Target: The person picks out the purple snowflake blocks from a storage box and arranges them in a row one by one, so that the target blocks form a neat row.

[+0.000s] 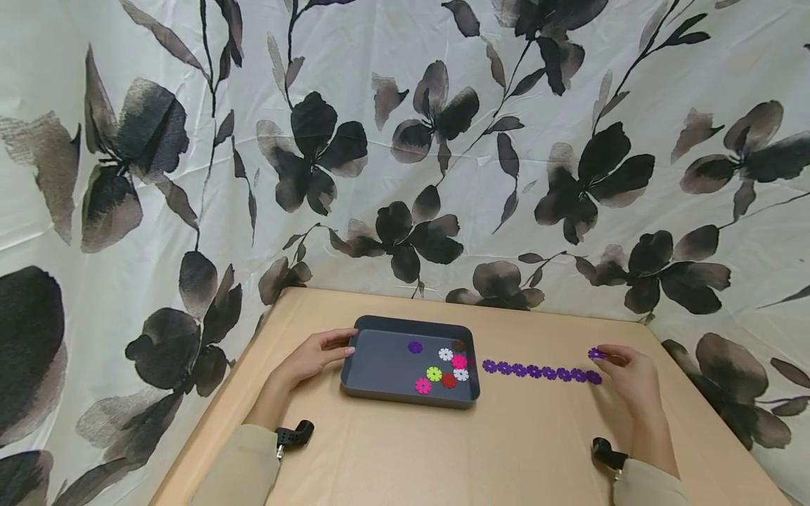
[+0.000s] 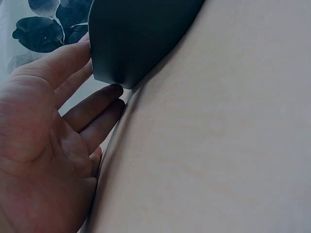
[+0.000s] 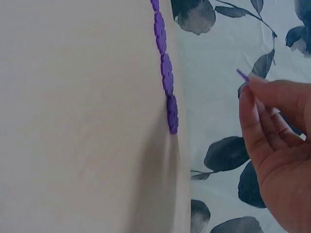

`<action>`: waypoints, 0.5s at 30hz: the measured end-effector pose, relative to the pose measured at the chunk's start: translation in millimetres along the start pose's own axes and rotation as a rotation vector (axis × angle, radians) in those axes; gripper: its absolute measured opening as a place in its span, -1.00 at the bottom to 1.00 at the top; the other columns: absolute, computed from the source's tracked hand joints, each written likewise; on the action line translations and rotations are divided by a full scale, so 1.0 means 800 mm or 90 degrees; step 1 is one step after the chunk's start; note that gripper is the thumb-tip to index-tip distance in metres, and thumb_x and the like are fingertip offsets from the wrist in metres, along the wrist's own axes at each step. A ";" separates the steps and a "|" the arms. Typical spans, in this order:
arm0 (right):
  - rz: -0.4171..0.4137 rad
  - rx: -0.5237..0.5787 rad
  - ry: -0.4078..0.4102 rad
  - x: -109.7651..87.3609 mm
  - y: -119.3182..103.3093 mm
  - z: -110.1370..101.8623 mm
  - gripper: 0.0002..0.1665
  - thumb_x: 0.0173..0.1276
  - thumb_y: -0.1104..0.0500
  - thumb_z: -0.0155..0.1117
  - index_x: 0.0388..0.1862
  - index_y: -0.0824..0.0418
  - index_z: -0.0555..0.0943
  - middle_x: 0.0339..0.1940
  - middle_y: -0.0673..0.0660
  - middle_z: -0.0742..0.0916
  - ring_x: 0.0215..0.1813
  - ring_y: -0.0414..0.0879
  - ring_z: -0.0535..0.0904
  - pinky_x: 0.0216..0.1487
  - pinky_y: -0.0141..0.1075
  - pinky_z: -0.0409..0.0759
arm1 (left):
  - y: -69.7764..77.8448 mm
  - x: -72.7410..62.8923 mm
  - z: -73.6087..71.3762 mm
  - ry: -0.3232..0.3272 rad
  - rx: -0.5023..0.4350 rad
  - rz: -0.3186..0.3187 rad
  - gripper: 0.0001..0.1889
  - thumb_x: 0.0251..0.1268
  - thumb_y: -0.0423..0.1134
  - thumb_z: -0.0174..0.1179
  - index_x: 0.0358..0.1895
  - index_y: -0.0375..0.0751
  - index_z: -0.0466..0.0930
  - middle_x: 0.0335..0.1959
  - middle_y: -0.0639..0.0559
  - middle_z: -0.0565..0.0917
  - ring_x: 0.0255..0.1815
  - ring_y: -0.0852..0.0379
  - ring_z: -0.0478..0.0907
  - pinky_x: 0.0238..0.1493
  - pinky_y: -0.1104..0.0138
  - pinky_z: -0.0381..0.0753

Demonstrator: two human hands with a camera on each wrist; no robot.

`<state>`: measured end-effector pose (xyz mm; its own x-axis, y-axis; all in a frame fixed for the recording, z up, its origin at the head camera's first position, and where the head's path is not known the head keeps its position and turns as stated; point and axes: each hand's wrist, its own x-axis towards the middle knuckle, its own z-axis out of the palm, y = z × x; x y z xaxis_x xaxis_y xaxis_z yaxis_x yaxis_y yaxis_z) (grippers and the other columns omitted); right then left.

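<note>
In the head view, my left hand (image 1: 316,357) rests at the left rim of a dark grey tray (image 1: 380,395). Its fingers are mostly straight, and the left wrist view shows them beside the tray corner (image 2: 131,43). My right hand (image 1: 633,376) pinches a purple flower-shaped disc (image 1: 595,353) between thumb and fingertips, raised above the table. Just left of that hand lies a row of linked purple flower-shaped discs (image 1: 549,372) running toward the tray. From the right wrist, the held disc (image 3: 242,74) appears edge-on, apart from the end of the row (image 3: 172,116).
Inside the tray are a lone purple disc (image 1: 415,347) and, on its right side, several pink, white, red, brown and green discs (image 1: 434,374). A light wooden table (image 1: 418,450) lies under everything. Flower-printed cloth (image 1: 405,176) hangs behind and around it.
</note>
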<state>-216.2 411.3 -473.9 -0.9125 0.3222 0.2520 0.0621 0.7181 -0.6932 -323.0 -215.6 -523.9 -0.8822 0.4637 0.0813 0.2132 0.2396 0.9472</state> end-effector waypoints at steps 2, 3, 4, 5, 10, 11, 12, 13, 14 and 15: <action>0.018 -0.009 0.001 0.000 0.002 -0.003 -0.61 0.52 0.23 0.32 0.25 0.36 0.66 0.21 0.43 0.70 -0.16 -0.55 0.46 -0.26 -0.73 0.49 | 0.001 0.000 0.000 0.000 0.000 -0.001 -0.34 0.45 -0.04 0.34 0.52 -0.20 0.42 0.53 -0.17 0.45 0.58 -0.13 0.36 0.51 0.09 0.43; 0.026 -0.014 0.002 0.000 0.004 -0.004 -0.61 0.52 0.24 0.32 0.25 0.37 0.66 0.21 0.44 0.70 -0.13 -0.46 0.50 -0.27 -0.73 0.48 | 0.001 0.000 0.000 0.001 -0.001 -0.002 -0.34 0.45 -0.04 0.34 0.52 -0.19 0.43 0.53 -0.16 0.46 0.58 -0.12 0.36 0.51 0.08 0.42; 0.035 -0.020 0.002 -0.001 0.005 -0.005 -0.62 0.53 0.25 0.31 0.25 0.37 0.65 0.21 0.45 0.69 -0.09 -0.35 0.55 -0.28 -0.73 0.47 | 0.002 0.000 0.000 0.002 -0.001 -0.002 -0.35 0.45 -0.04 0.34 0.51 -0.18 0.44 0.53 -0.15 0.46 0.58 -0.12 0.36 0.52 0.07 0.41; 0.042 -0.026 0.002 -0.001 0.006 -0.006 -0.62 0.52 0.25 0.31 0.25 0.38 0.65 0.21 0.45 0.70 -0.06 -0.23 0.60 -0.28 -0.72 0.45 | 0.002 0.000 0.000 0.002 -0.001 -0.002 -0.35 0.44 -0.04 0.35 0.51 -0.17 0.44 0.53 -0.15 0.46 0.58 -0.12 0.36 0.52 0.06 0.41; 0.064 -0.030 0.003 -0.002 0.010 -0.009 -0.60 0.48 0.28 0.33 0.23 0.41 0.66 0.20 0.47 0.70 0.12 0.17 0.61 -0.25 -0.62 0.41 | 0.003 0.000 -0.001 0.001 0.001 0.000 -0.36 0.45 -0.06 0.34 0.51 -0.18 0.44 0.53 -0.15 0.46 0.58 -0.14 0.36 0.52 0.07 0.41; 0.068 -0.032 0.001 -0.003 0.012 -0.010 -0.60 0.48 0.28 0.34 0.23 0.41 0.66 0.20 0.47 0.70 0.11 0.15 0.61 -0.23 -0.59 0.41 | 0.003 0.000 -0.001 0.000 0.001 0.000 -0.36 0.46 -0.06 0.34 0.51 -0.18 0.44 0.53 -0.15 0.46 0.58 -0.14 0.36 0.52 0.07 0.41; 0.071 -0.034 0.000 -0.003 0.013 -0.010 -0.60 0.47 0.27 0.34 0.23 0.41 0.66 0.19 0.46 0.71 0.08 0.09 0.62 -0.21 -0.57 0.41 | 0.003 0.000 -0.001 -0.001 -0.001 0.000 -0.36 0.46 -0.07 0.34 0.51 -0.19 0.43 0.53 -0.16 0.46 0.58 -0.13 0.36 0.52 0.07 0.41; 0.077 -0.033 -0.002 -0.003 0.016 -0.011 -0.59 0.47 0.26 0.35 0.23 0.41 0.66 0.19 0.46 0.71 0.04 0.02 0.62 -0.20 -0.54 0.41 | 0.003 0.000 -0.001 -0.001 0.000 0.000 -0.36 0.46 -0.06 0.34 0.52 -0.19 0.43 0.53 -0.16 0.46 0.58 -0.14 0.36 0.52 0.07 0.40; 0.081 -0.032 -0.004 -0.003 0.018 -0.011 -0.59 0.47 0.26 0.36 0.22 0.42 0.66 0.19 0.46 0.71 -0.02 -0.09 0.62 -0.19 -0.53 0.41 | 0.003 0.000 -0.001 -0.001 -0.001 -0.002 -0.36 0.46 -0.06 0.34 0.51 -0.19 0.43 0.53 -0.16 0.46 0.57 -0.13 0.36 0.52 0.07 0.40; 0.086 -0.032 -0.007 -0.003 0.021 -0.011 -0.59 0.47 0.25 0.36 0.23 0.42 0.66 0.19 0.46 0.71 -0.09 -0.22 0.60 -0.18 -0.52 0.42 | 0.004 0.000 -0.001 -0.001 -0.003 -0.004 -0.35 0.45 -0.06 0.34 0.51 -0.19 0.43 0.53 -0.16 0.46 0.57 -0.13 0.36 0.52 0.07 0.41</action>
<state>-209.3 428.1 -479.9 -0.8987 0.4116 0.1511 0.2047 0.6987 -0.6855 -322.5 -215.4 -521.1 -0.8831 0.4632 0.0752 0.2061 0.2388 0.9490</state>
